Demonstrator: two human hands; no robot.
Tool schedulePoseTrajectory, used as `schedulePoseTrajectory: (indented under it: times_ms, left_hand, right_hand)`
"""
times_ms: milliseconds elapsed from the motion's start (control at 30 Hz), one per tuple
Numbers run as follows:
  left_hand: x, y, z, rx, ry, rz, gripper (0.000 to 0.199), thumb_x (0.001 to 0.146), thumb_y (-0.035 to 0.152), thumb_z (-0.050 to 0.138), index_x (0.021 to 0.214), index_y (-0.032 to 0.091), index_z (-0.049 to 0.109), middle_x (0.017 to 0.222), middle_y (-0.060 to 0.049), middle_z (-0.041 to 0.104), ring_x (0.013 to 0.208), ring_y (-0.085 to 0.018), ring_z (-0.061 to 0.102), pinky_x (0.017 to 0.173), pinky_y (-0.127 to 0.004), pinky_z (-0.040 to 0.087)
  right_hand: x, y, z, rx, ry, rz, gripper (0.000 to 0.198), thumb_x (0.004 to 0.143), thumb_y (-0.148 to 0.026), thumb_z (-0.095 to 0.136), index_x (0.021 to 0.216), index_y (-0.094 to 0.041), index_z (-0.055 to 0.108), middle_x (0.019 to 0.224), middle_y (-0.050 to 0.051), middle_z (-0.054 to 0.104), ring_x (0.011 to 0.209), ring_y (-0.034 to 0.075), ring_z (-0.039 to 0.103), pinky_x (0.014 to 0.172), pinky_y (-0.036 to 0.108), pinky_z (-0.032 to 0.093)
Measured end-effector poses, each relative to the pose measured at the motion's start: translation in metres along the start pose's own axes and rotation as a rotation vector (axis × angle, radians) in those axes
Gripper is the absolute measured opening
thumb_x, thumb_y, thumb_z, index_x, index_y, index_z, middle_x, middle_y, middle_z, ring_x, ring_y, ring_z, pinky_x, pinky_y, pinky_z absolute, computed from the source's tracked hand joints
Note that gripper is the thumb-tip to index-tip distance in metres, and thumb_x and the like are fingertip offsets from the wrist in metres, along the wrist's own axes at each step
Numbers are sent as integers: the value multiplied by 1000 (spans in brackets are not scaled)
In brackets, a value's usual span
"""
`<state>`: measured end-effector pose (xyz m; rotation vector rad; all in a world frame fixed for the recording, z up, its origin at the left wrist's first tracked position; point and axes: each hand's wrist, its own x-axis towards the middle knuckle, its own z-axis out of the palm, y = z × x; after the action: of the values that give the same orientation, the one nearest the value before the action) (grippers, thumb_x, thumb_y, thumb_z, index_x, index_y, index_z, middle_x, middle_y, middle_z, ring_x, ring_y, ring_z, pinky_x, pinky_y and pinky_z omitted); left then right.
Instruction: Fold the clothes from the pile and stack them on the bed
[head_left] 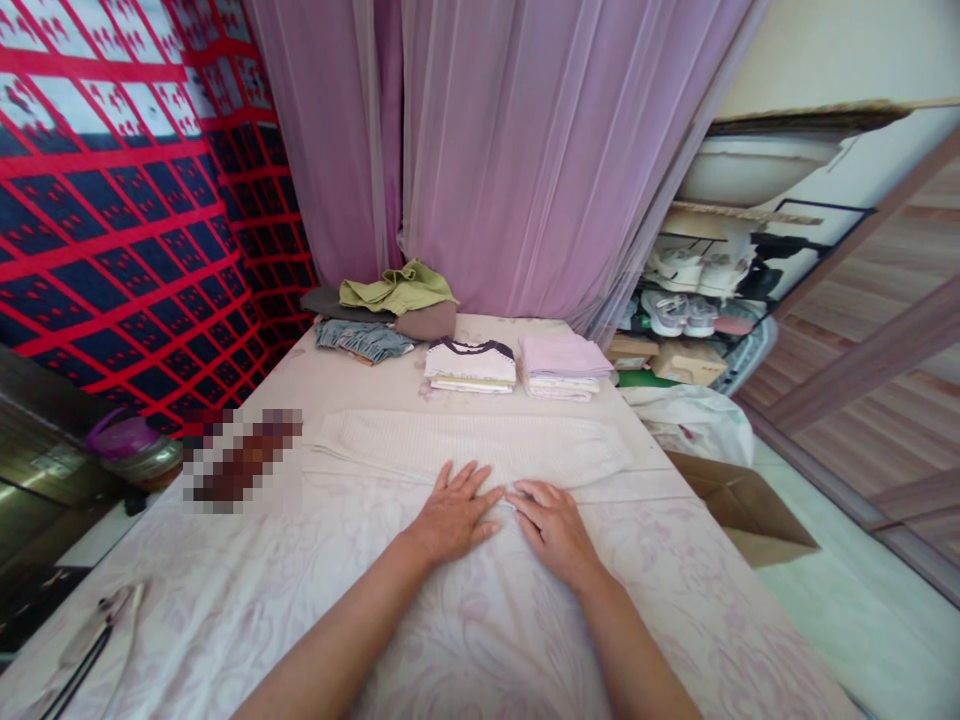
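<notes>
A white ribbed garment (465, 440), perhaps a pair of trousers, lies flat and folded lengthwise across the bed. Its kind is not fully plain. My left hand (454, 510) rests palm down at its near edge, fingers spread, fingertips on the cloth. Beside it, my right hand (551, 525) lies with fingers stretched and slightly bent at the same edge. The two hands nearly meet at the garment's middle. Behind the garment are a folded white top with a dark collar (470, 362) and a stack of folded lilac and white cloth (564, 362).
A loose heap at the back left holds a green garment (401, 290) and denim (364, 340). Purple curtains (510, 150) hang behind the bed (465, 620). A shoe rack (679, 270) and an open cardboard box (742, 505) stand right. A blurred patch (244, 460) covers something left.
</notes>
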<state>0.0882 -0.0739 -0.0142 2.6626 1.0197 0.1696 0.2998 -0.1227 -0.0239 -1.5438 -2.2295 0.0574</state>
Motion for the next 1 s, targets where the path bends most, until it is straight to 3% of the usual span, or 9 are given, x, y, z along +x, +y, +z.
schedulePoseTrajectory:
  times_ms: [200, 333, 400, 567, 700, 800, 1000]
  left_hand:
    - [3, 8, 6, -42, 61, 76, 49, 94, 45, 42, 139, 29, 42, 151, -6, 35, 141, -25, 26, 115, -48, 17]
    - [15, 23, 4, -71, 146, 50, 30, 91, 35, 50, 115, 21, 61, 123, -7, 61, 117, -22, 53, 103, -38, 39]
    - [23, 32, 0, -29, 157, -1, 23, 89, 36, 55, 101, 20, 65, 105, -8, 65, 101, -23, 57, 90, -37, 45]
    - [35, 43, 0, 82, 166, -77, 20, 90, 33, 52, 87, 18, 65, 90, -9, 63, 92, -25, 57, 80, -39, 45]
    - [37, 41, 5, 123, 167, -70, 17, 91, 25, 50, 86, 18, 65, 88, -9, 62, 90, -24, 57, 78, -37, 44]
    - [37, 37, 7, 118, 176, -48, 18, 91, 24, 49, 86, 17, 65, 87, -9, 62, 88, -23, 57, 79, -37, 44]
    - [32, 32, 9, 49, 194, -21, 23, 93, 28, 46, 89, 19, 66, 88, -7, 63, 88, -21, 56, 82, -36, 44]
  right_hand:
    - [-5, 21, 2, 14, 112, 45, 31, 87, -19, 45, 103, -28, 70, 108, 4, 70, 102, 18, 61, 91, 37, 40]
    - [-6, 54, -8, -94, 290, 291, 29, 85, -23, 44, 95, -23, 72, 103, 6, 72, 97, 20, 62, 89, 37, 42]
    - [-6, 71, -15, -161, 345, 418, 29, 85, -25, 44, 97, -22, 71, 108, 8, 70, 102, 23, 60, 91, 40, 41]
    - [-1, 106, -24, -245, 349, 648, 37, 87, -37, 45, 111, -21, 68, 131, 14, 55, 123, 31, 45, 97, 49, 37]
    - [10, 124, -26, -163, 295, 835, 48, 88, -42, 42, 125, -17, 60, 121, 17, 58, 112, 30, 52, 89, 44, 43]
    - [18, 134, -28, -145, 270, 842, 47, 85, -37, 44, 126, -18, 59, 104, 14, 63, 98, 29, 57, 84, 41, 44]
    - [21, 145, -20, -111, 430, 687, 42, 84, -29, 40, 116, -17, 65, 96, 11, 61, 95, 25, 54, 89, 38, 42]
